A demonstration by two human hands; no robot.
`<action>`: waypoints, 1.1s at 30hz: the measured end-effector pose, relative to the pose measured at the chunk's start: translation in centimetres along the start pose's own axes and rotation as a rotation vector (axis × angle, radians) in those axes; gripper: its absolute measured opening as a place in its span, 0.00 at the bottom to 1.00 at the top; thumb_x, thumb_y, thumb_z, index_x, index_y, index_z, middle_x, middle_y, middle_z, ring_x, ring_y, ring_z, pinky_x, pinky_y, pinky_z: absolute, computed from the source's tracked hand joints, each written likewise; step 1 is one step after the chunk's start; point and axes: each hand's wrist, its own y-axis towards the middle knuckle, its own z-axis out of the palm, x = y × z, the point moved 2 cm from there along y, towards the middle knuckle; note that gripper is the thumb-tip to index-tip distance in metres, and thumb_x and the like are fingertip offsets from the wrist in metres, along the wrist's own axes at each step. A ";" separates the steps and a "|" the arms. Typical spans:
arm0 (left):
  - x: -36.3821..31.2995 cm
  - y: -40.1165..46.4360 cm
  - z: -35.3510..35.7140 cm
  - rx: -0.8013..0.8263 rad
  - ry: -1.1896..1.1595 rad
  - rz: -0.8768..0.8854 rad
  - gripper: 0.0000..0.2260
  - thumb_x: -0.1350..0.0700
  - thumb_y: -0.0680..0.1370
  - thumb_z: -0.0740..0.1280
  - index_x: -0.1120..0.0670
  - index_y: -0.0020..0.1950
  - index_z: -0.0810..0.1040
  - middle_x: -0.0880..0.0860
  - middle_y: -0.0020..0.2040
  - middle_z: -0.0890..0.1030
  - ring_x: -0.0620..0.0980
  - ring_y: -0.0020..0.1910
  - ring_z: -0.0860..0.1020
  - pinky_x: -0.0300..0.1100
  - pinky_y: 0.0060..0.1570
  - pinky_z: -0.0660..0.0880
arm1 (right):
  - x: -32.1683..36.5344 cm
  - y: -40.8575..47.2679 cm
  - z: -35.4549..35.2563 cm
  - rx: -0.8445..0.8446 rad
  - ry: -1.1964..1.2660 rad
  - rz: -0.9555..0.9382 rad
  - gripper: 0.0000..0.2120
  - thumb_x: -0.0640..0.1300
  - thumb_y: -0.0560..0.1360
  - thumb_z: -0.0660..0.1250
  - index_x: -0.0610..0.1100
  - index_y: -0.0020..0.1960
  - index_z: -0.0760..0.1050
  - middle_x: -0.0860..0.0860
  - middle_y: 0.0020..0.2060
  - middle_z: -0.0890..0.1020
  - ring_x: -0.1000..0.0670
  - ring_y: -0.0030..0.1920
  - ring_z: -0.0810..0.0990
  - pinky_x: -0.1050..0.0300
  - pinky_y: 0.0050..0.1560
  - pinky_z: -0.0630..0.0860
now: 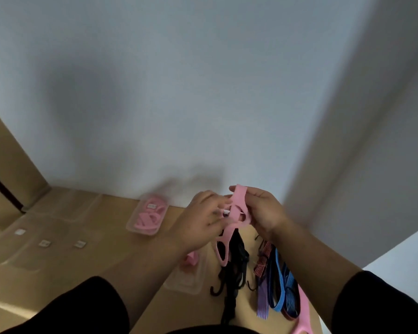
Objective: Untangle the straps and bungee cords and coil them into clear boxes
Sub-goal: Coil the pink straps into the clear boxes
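Note:
A pink rubber strap (238,208) is held up above the wooden table between both hands. My right hand (263,210) grips its upper end, with the strap looped over the fingers. My left hand (203,220) pinches the strap's middle from the left. The strap's lower loop (223,249) hangs down over a tangle of black cords with hooks (234,268). Beside the tangle lie a red striped cord (263,261), blue (281,283) and purple (262,302) bungee cords. A clear box (148,216) at the back holds coiled pink straps. Another clear box (187,276) sits under my left forearm.
Several clear lids or boxes with small white labels (44,243) lie on the left of the table (82,268). A white wall (203,92) rises right behind the table. Another pink strap (303,319) reaches the table's front right edge.

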 end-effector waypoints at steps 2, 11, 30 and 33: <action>0.1 0.5 -0.5 -0.046 0.012 -0.045 0.21 0.40 0.76 0.68 0.47 0.66 0.76 0.39 0.55 0.71 0.37 0.58 0.71 0.32 0.57 0.68 | -0.2 0.1 0.4 0.017 -0.062 0.004 0.11 0.41 0.82 0.64 0.42 0.59 0.83 0.41 0.51 0.87 0.42 0.46 0.85 0.55 0.41 0.77; 0.1 1.9 -2.6 0.038 0.076 0.092 0.22 0.51 0.73 0.77 0.53 0.66 0.80 0.49 0.62 0.78 0.49 0.62 0.72 0.34 0.65 0.65 | -0.1 -0.2 2.9 0.134 -0.106 0.019 0.10 0.39 0.80 0.65 0.37 0.51 0.85 0.42 0.43 0.87 0.45 0.39 0.84 0.57 0.37 0.79; 1.0 3.3 -8.9 0.039 0.070 -0.098 0.11 0.52 0.83 0.64 0.49 0.64 0.79 0.44 0.57 0.82 0.40 0.55 0.78 0.24 0.51 0.68 | -1.4 -0.7 6.4 0.301 -0.380 -0.142 0.07 0.46 0.79 0.69 0.47 0.55 0.82 0.48 0.49 0.87 0.51 0.52 0.85 0.59 0.54 0.77; 1.8 3.4 -9.9 0.039 0.082 -0.112 0.10 0.51 0.83 0.64 0.48 0.62 0.80 0.43 0.55 0.82 0.41 0.54 0.78 0.26 0.49 0.69 | -1.1 -0.4 7.6 0.305 -0.375 -0.159 0.08 0.43 0.75 0.72 0.44 0.54 0.83 0.46 0.48 0.87 0.48 0.54 0.85 0.58 0.56 0.77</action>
